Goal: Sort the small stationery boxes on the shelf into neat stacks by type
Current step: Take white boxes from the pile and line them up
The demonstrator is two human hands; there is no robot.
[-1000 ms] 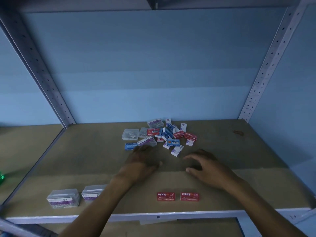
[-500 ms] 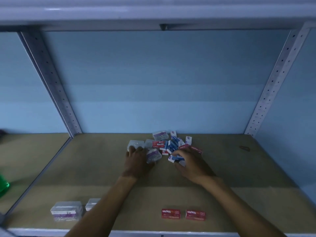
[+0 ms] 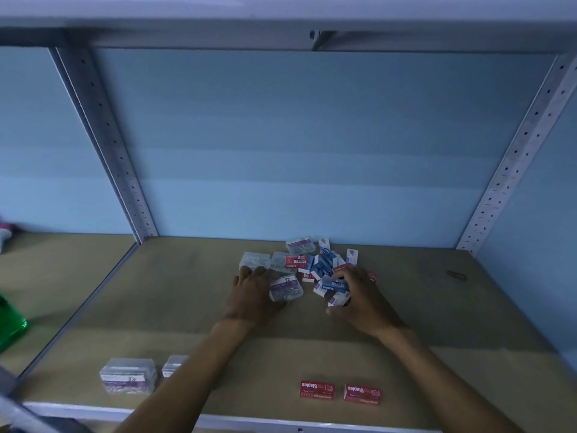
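A jumbled pile of small boxes (image 3: pixel 323 264) lies at the back middle of the shelf board (image 3: pixel 175 295): clear plastic ones, red ones, blue ones and white-purple ones. My left hand (image 3: pixel 254 293) lies flat, fingers apart, with its fingertips at a clear box (image 3: pixel 254 260) and its thumb beside a purple-labelled clear box (image 3: pixel 286 287). My right hand (image 3: pixel 359 298) curls over a blue staples box (image 3: pixel 331 285) and a small white-purple box (image 3: pixel 338 299). Near the front edge stand a stack of clear boxes (image 3: pixel 128 375), another clear box (image 3: pixel 173 364) and two red staples boxes (image 3: pixel 317 389).
Perforated metal uprights (image 3: pixel 107 145) rise at the back corners, and an upper shelf (image 3: pixel 281 14) hangs overhead. A green object (image 3: pixel 9 323) sits on the neighbouring shelf to the left. A small dark item (image 3: pixel 456 274) lies at the right.
Both hands have reached back from the middle of the shelf into the pile. My right hand has closed over the blue box. The camera has tilted upward.
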